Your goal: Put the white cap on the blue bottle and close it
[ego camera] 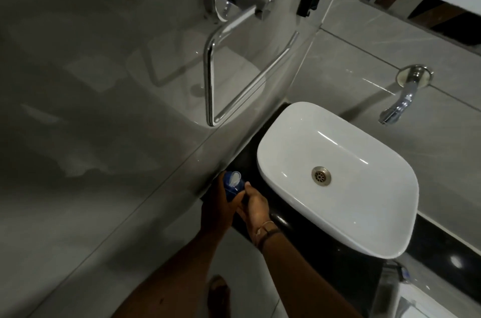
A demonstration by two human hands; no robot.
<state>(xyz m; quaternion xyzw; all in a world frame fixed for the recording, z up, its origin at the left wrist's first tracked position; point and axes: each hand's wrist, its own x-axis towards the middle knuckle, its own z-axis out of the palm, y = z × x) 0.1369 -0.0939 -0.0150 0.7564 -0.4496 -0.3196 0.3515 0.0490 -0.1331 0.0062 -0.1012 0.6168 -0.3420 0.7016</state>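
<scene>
The blue bottle [232,185] stands at the left end of the black counter [346,263], close to the tiled wall. A white cap [235,177] sits at its top, tilted. My left hand [220,211] wraps around the bottle's body from the left. My right hand [253,204] rests against the bottle's right side, fingers reaching up toward the cap. The lower part of the bottle is hidden behind both hands.
A white basin [369,203] with a metal drain sits on the counter right of the bottle, under a wall tap [402,99]. A chrome towel ring [231,68] hangs on the left wall. A clear bottle [387,289] stands at the lower right. A sandalled foot [220,294] shows on the floor.
</scene>
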